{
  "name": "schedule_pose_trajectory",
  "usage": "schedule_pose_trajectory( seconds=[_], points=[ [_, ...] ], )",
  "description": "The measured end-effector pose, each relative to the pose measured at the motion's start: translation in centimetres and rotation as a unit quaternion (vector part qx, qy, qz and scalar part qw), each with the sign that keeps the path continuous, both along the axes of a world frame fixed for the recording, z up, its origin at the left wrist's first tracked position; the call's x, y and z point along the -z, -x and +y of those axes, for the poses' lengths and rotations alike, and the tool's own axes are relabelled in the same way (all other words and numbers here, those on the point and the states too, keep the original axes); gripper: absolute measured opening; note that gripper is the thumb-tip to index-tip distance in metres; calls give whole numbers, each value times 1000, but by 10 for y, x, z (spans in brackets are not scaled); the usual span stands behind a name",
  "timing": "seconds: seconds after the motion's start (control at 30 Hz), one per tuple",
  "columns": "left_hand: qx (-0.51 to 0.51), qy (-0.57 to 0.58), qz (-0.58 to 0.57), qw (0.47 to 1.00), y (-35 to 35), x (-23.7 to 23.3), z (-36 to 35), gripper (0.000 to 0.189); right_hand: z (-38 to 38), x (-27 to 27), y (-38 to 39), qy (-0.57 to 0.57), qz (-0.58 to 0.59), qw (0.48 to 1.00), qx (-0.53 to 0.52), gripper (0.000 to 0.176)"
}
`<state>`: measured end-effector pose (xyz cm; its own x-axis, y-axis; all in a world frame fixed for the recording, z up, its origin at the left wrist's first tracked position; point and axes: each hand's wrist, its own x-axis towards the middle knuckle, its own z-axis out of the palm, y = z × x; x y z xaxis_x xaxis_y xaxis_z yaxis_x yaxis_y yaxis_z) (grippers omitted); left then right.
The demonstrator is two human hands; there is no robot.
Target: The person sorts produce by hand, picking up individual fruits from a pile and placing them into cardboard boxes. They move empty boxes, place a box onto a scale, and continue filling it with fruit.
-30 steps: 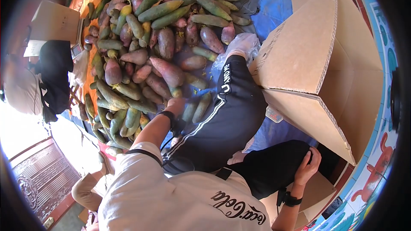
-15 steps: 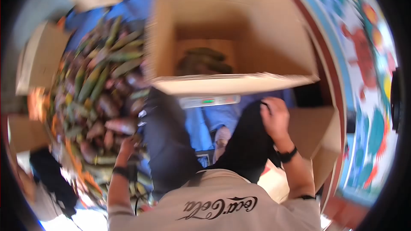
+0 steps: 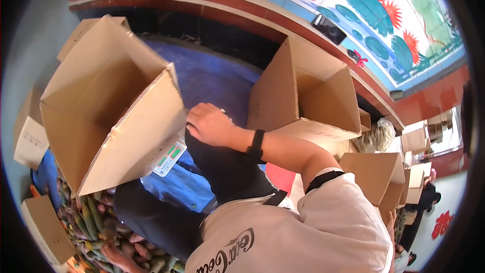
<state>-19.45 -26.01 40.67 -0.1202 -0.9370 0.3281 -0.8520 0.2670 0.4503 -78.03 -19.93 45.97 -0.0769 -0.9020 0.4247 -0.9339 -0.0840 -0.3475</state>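
My left hand [image 3: 117, 257], low in the view and partly blurred, reaches over a pile of long green and reddish-purple vegetables [image 3: 90, 217]. Its fingers look extended, with nothing visibly held. My right hand [image 3: 209, 124] rests on my right knee with relaxed, bent fingers and nothing in it. It lies beside the corner of a large open cardboard box [image 3: 136, 146]. That box stands tilted in the view against a scale [image 3: 169, 159] with a lit green display. The box's floor is hidden from this angle.
Another open cardboard box [image 3: 275, 96] stands to the right near the wall ledge. A phone-like dark object [image 3: 328, 29] lies on the ledge. More boxes [image 3: 371, 174] line the right side. Blue sheeting [image 3: 212, 78] covers the floor. People are visible at far right.
The view has swung to the right, bringing the second box and wall into sight. The large box appears further left. My right hand stays on my knee and my left stays at the pile.
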Motion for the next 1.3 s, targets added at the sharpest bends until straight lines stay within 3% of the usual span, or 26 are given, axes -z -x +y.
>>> schedule_pose_trajectory(
  seconds=[0.03, 0.1, 0.2, 0.23, 0.27, 0.4, 0.47, 0.57, 0.6, 0.63, 0.67, 0.7, 0.73, 0.8, 0.83, 0.87, 0.93, 0.97, 1.07, 1.13, 1.17, 1.27, 1.3],
  points=[
    [-43, 40, 83, 995, -6, -3, -6, 24, 0, -1, -1, 5, -1, 1000, -4, 12],
    [-58, 175, 30, 982, 22, -57, -20, 20, 1, -2, -2, 7, 1, 1000, 2, 13],
    [-66, 383, -50, 920, 62, -147, -42, 16, 3, -2, -2, -24, 7, 1000, 8, 18],
    [-60, 386, -49, 919, 73, -172, -49, 16, 3, 0, -2, -21, 5, 1000, 7, 18],
    [-69, 483, -72, 870, 84, -195, -56, 14, 3, 1, -2, -16, 3, 1000, 4, 19],
    [-58, 559, -77, 823, 126, -245, -79, 16, 6, 6, 1, 3, -13, 1000, -8, 20],
    [13, 465, -40, 884, 133, -251, -100, 16, 14, 2, 4, -12, -32, 999, -11, 21],
    [120, 306, 12, 944, 156, -262, -127, 35, 40, -12, 8, 31, -52, 998, -33, 21],
    [268, 120, 430, 854, 182, -258, -130, 36, 53, -22, 10, 41, -74, 996, -26, 21],
    [287, 179, 281, 898, 167, -239, -169, 34, 66, -30, 13, 49, -97, 994, -19, 21],
    [146, 229, 21, 962, 226, -257, -124, 31, 80, -37, 15, 53, -97, 994, -16, 21],
    [203, 125, 214, 947, 231, -244, -144, 30, 94, -43, 20, 63, -90, 994, 4, 22],
    [250, 12, 394, 884, 237, -224, -165, 29, 108, -48, 24, 73, -82, 994, 25, 22],
    [232, -62, 352, 905, 263, -205, -164, 28, 135, -55, 34, 74, -69, 993, 55, 25],
    [282, -129, 400, 862, 253, -179, -197, 27, 147, -57, 38, 73, -58, 992, 80, 27],
    [288, -131, 399, 861, 266, -173, -189, 27, 157, -59, 43, 74, -58, 992, 86, 27],
    [201, -182, 289, 918, 291, -169, -163, 28, 172, -61, 54, 128, 51, 976, 170, 32],
    [279, -242, 281, 886, 294, -167, -167, 31, 177, -62, 61, 129, 49, 975, 173, 32],
    [288, -141, 179, 930, 298, -162, -165, 34, 175, -57, 76, 95, 96, 963, 235, 31],
    [284, -111, 131, 944, 302, -165, -162, 34, 160, -48, 80, -22, 196, 943, 269, 29],
    [278, -83, 82, 954, 303, -167, -161, 35, 153, -56, 81, -173, 223, 919, 273, 36],
    [263, -50, 72, 961, 304, -167, -151, 37, 156, -47, 89, -150, 238, 900, 333, 47],
    [264, -74, 99, 957, 309, -172, -140, 35, 163, -66, 83, -169, 226, 890, 358, 55]
  ],
)
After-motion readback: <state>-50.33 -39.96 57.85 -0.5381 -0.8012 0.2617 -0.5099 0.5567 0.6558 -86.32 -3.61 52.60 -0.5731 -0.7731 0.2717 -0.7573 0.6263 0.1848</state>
